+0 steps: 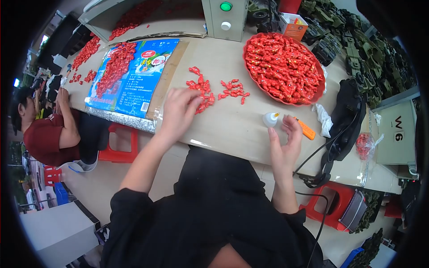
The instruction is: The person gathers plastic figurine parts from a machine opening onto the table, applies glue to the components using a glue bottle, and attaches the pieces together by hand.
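My left hand (178,111) is at a small heap of glossy red figure-shaped pieces (203,87), its fingers bent in against the heap's lower left edge. Whatever is between those fingertips is too small to make out. To the right lies a second, smaller group of red pieces (233,89). My right hand (286,140) is raised palm inward near the table's front edge, thumb and fingers apart. Just beyond its thumb is a small white squeeze bottle (270,119) with a yellow tip. An orange-handled cutter (305,128) lies beside its fingers.
A red bowl (286,67) heaped with red pieces stands at the back. More pieces lie on a blue printed sheet (138,89) at left. Crumpled tissue (322,119) and a black bag (346,120) with a cable are at right. Another person (49,134) sits far left.
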Action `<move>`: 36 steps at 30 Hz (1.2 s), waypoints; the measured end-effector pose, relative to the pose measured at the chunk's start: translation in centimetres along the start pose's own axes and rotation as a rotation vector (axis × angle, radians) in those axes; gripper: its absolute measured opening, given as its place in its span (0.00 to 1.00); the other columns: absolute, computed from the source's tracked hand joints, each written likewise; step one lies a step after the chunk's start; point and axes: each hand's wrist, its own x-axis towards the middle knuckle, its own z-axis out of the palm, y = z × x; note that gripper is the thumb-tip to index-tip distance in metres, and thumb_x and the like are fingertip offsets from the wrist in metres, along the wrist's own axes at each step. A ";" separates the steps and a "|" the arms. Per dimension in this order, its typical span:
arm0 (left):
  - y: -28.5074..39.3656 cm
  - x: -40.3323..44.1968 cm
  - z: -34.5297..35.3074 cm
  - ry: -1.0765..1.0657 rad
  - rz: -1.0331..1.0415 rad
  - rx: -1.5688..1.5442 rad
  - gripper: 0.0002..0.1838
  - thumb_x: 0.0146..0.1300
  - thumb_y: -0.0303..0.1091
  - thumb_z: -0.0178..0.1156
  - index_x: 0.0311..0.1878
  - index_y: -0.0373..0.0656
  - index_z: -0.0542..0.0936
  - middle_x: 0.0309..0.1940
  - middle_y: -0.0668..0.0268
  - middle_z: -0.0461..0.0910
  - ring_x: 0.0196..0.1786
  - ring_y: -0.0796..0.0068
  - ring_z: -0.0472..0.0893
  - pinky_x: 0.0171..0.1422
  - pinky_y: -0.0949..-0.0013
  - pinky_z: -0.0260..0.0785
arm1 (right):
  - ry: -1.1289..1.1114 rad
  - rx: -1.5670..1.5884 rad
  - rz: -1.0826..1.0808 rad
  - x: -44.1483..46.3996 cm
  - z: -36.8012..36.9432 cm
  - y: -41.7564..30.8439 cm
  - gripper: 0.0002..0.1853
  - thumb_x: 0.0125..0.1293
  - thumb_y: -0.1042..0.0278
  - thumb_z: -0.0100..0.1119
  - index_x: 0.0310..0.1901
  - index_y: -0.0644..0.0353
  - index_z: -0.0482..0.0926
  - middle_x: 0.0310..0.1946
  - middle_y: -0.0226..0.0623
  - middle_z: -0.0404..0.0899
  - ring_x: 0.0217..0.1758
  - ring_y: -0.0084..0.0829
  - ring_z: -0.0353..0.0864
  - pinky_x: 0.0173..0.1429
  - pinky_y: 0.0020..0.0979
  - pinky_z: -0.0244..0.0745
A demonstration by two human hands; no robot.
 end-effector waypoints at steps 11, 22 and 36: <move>0.7 -3.4 0.5 -0.013 -0.087 0.050 0.12 0.47 0.27 0.64 0.37 0.39 0.76 0.33 0.60 0.72 0.38 0.62 0.72 0.41 0.66 0.66 | -0.176 -0.059 0.094 0.6 1.6 0.2 0.16 0.60 0.73 0.54 0.48 0.69 0.66 0.44 0.46 0.71 0.46 0.36 0.74 0.52 0.32 0.67; 1.8 -5.7 0.0 -0.013 -0.511 -0.742 0.12 0.54 0.22 0.59 0.42 0.36 0.72 0.38 0.65 0.74 0.39 0.78 0.74 0.41 0.74 0.69 | -0.233 0.715 0.412 0.0 0.9 -1.0 0.17 0.62 0.71 0.53 0.52 0.65 0.67 0.39 0.34 0.71 0.39 0.20 0.72 0.40 0.21 0.69; 5.3 -2.9 4.7 -0.125 -0.442 -1.279 0.16 0.54 0.19 0.58 0.47 0.36 0.70 0.39 0.67 0.72 0.42 0.80 0.74 0.47 0.77 0.69 | -0.131 1.205 0.396 1.3 1.2 -0.6 0.10 0.61 0.72 0.54 0.44 0.62 0.68 0.36 0.34 0.72 0.32 0.21 0.70 0.36 0.24 0.65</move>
